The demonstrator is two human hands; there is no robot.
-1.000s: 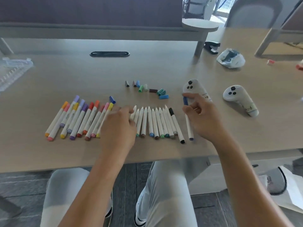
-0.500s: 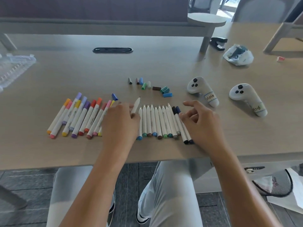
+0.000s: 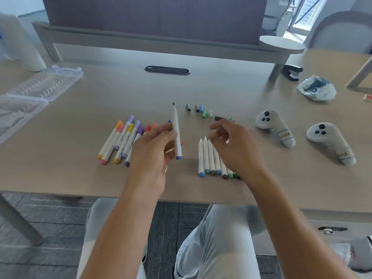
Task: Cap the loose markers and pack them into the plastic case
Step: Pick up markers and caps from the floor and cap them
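Desk (image 3: 80,178) held capped markers (image 3: 122,141) at left, uncapped row (image 3: 213,158) center; left hand (image 3: 155,150) pinched uncapped marker (image 3: 176,133) tip-up (prob. for capping) w/ right hand (image 3: 233,143) empty, fingers loosely curled, near loose caps (image 3: 203,112); plastic case (image 3: 30,97) open far left.

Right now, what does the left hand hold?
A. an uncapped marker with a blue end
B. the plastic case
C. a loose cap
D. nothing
A: the left hand grips an uncapped white marker, dark tip up and blue end down, raised above the table.
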